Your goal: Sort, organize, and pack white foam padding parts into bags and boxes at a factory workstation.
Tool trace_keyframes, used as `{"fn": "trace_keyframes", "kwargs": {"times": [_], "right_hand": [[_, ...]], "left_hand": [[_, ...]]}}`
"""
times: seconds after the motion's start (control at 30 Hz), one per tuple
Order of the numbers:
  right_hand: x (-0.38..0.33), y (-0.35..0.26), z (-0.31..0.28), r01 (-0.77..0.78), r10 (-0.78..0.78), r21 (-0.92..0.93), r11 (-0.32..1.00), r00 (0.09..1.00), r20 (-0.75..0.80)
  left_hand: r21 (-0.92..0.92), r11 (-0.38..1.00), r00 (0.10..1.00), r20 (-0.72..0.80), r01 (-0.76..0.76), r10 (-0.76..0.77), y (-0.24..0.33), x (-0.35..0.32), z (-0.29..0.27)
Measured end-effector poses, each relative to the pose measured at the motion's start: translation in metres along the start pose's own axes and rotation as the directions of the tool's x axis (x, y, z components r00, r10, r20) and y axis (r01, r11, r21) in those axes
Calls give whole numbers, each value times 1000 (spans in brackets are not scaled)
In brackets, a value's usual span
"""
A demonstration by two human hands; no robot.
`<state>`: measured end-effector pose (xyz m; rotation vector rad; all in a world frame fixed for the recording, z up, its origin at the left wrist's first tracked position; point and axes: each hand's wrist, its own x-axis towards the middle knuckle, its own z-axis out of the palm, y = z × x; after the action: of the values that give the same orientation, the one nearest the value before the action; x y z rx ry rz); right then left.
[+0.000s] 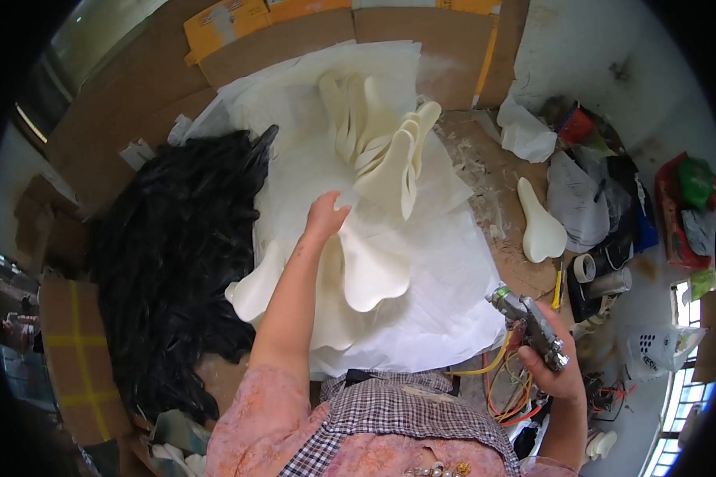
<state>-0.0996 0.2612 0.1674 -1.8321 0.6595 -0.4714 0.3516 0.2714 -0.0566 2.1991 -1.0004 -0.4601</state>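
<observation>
My left hand [324,216], its fingers curled, is over the narrow end of a white bicycle saddle pad [376,274]; whether it grips that pad is hidden. Another white saddle pad [256,292] lies left of my forearm, its narrow end toward my wrist. My right hand [557,358] is closed round a metal spray gun [533,322], held off to the right of the white sheet [453,294]. Farther back on the sheet, several cream saddle pads [388,171] lean together in overlapping stacks.
A big heap of shiny black covers [175,262] fills the left side. At the right lie a single saddle pad [539,226], a tape roll [584,269] and a yellow cutter [558,288]. Hoses and wires [507,389] hang below the spray gun. Cardboard walls [294,67] stand at the back.
</observation>
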Motion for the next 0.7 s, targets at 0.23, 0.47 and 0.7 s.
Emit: {"fn": "trace_keyframes", "kwargs": {"times": [0.23,0.47,0.7], "right_hand": [[-1,-5,12,52,-49,30,998,994,-99],[6,-22,20,85,-96,-49,995,947,-306],[-18,-11,9,-75,52,-144,987,986,-156]], "left_hand": [[141,969,965,-137,-202,222,30,83,64],[184,901,890,-173,-392,422,54,72,69],[238,911,912,-158,-337,379,64,54,64]]}}
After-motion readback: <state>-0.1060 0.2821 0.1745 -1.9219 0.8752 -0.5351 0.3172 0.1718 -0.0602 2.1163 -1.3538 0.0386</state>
